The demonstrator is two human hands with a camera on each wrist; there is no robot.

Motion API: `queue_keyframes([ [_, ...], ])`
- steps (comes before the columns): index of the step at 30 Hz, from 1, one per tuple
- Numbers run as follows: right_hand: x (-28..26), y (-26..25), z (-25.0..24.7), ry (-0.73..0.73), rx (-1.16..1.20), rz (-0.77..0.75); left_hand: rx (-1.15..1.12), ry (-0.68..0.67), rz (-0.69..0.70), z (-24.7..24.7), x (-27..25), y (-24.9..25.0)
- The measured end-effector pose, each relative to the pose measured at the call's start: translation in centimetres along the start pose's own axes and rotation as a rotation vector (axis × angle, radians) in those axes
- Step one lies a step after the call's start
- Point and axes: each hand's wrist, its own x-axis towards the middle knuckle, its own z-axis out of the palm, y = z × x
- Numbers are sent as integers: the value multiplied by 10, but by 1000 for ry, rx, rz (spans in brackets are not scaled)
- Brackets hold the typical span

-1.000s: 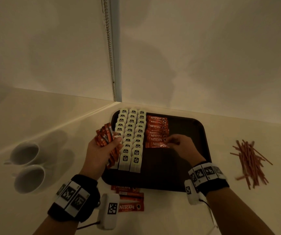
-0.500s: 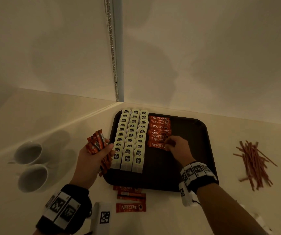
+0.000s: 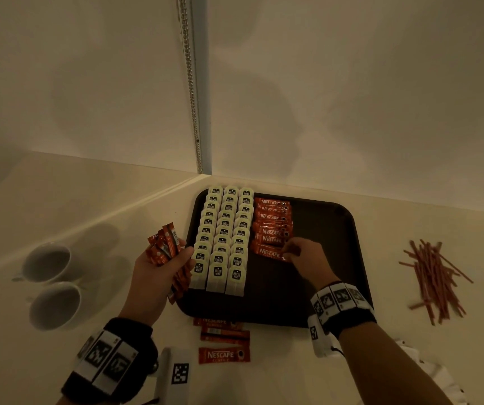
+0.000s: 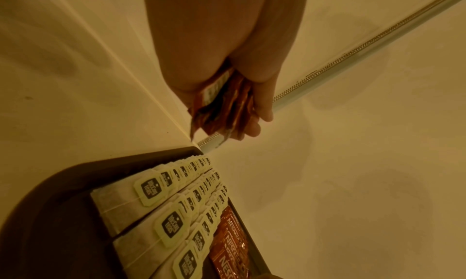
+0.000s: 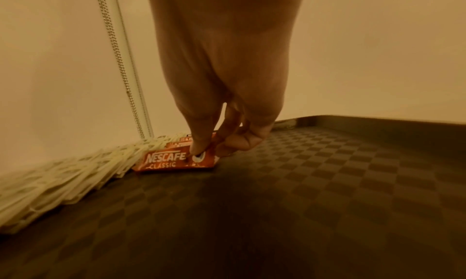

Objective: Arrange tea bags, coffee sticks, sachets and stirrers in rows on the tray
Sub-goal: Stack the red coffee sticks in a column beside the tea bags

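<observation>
A dark tray (image 3: 349,258) carries three rows of white tea bags (image 3: 223,238) along its left side and a column of red coffee sticks (image 3: 271,220) beside them. My left hand (image 3: 159,270) hovers at the tray's left edge and grips a bunch of red coffee sticks (image 3: 163,244) (image 4: 221,108). My right hand (image 3: 302,255) is over the tray and pinches the right end of the nearest coffee stick (image 3: 268,252) (image 5: 174,160) in the column, which lies on the tray floor (image 5: 302,183).
Three loose coffee sticks (image 3: 223,355) lie on the counter in front of the tray. A heap of reddish stirrers (image 3: 433,279) lies to the right. Two white cups (image 3: 50,285) stand at the left. Walls meet just behind the tray.
My right hand has set the nearest stick slightly nearer in the column. My left hand with its bunch has drifted a little left, off the tea bags.
</observation>
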Motion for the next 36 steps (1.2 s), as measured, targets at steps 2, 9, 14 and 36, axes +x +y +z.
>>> queue_keyframes([
  [2,1,-1,0,34,1,16,6,-8,-3,0,-1,0],
  [9,-2,1,-3,5,11,-50,20,7,19,-3,-1,2],
  [14,-5,4,5,-8,-30,-32,19,8,9,-2,-3,1],
  [36,15,-1,1,103,-151,-49,7,-115,-103,5,-4,4],
])
